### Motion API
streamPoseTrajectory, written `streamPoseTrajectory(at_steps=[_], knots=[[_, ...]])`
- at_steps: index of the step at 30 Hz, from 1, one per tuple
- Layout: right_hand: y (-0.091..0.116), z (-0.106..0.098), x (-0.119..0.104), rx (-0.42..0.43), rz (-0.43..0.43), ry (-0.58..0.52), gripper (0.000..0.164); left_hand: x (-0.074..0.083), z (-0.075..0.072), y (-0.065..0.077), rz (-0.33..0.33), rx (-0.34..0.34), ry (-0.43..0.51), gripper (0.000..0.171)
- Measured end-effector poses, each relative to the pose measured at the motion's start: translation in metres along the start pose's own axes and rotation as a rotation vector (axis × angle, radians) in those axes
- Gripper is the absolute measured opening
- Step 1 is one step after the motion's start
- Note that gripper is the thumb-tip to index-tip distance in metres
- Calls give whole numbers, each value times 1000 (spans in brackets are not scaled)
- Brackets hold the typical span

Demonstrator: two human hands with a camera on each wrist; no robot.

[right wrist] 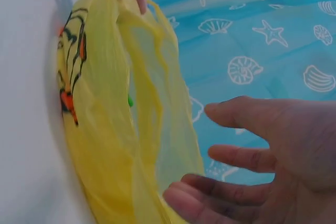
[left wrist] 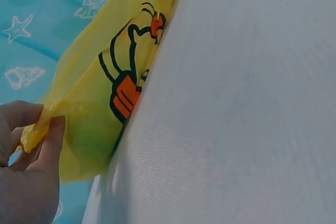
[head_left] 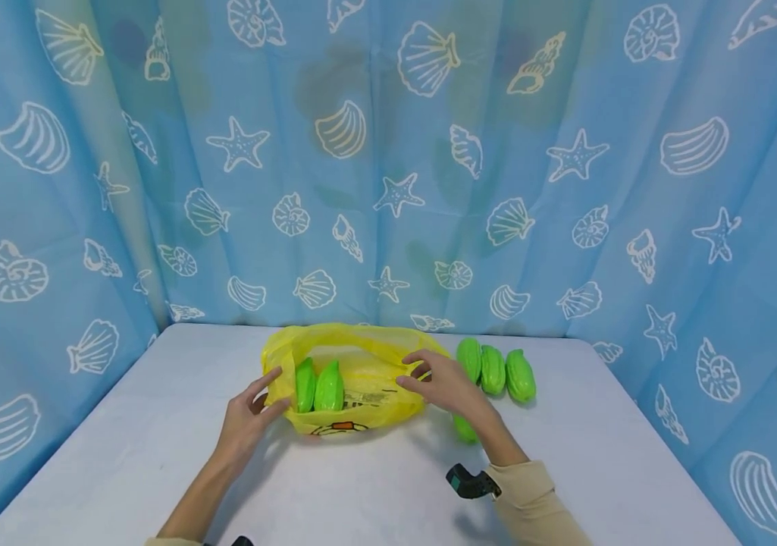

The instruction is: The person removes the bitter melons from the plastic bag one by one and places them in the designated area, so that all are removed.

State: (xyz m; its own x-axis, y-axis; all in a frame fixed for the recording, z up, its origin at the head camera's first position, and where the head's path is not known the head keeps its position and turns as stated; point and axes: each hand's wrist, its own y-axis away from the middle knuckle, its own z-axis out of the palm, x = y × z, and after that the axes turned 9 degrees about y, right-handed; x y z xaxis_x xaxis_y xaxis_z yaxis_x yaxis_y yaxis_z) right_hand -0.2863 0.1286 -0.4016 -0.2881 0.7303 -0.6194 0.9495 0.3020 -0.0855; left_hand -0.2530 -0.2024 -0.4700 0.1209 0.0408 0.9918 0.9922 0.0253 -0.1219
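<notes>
A yellow plastic bag (head_left: pixel 388 415) with a printed cartoon lies on the white table, its mouth spread. Two glossy green, elongated fruit-like pieces (head_left: pixel 329 388) show inside it, at the left. My left hand (head_left: pixel 245 417) pinches the left edge of the bag between thumb and fingers, clearest in the left wrist view. At the right end of the bag my right hand (head_left: pixel 446 383) is spread, thumb apart from the fingers; in the right wrist view this hand (right wrist: pixel 273 166) grips nothing, its fingertips close to the rim.
Right of the bag, several more green pieces lie on the table (head_left: pixel 599 455): three in a row (head_left: pixel 493 370), and another (head_left: pixel 465 429) partly hidden under the right forearm. A blue seashell curtain (head_left: pixel 374 152) hangs behind and along both sides.
</notes>
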Motion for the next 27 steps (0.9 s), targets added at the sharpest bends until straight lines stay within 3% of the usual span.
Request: streamPoseTrajectory(at_steps=[6, 19, 27], knots=[[-9, 13, -7, -38, 7, -13, 43, -2, -1, 0, 0, -3, 10, 60], [-23, 32, -21, 18, -19, 27, 40, -2, -2, -2, -1, 1, 14, 60], [-29, 41, -25, -77, 0, 7, 49, -2, -2, -3, 23, -8, 68, 60]])
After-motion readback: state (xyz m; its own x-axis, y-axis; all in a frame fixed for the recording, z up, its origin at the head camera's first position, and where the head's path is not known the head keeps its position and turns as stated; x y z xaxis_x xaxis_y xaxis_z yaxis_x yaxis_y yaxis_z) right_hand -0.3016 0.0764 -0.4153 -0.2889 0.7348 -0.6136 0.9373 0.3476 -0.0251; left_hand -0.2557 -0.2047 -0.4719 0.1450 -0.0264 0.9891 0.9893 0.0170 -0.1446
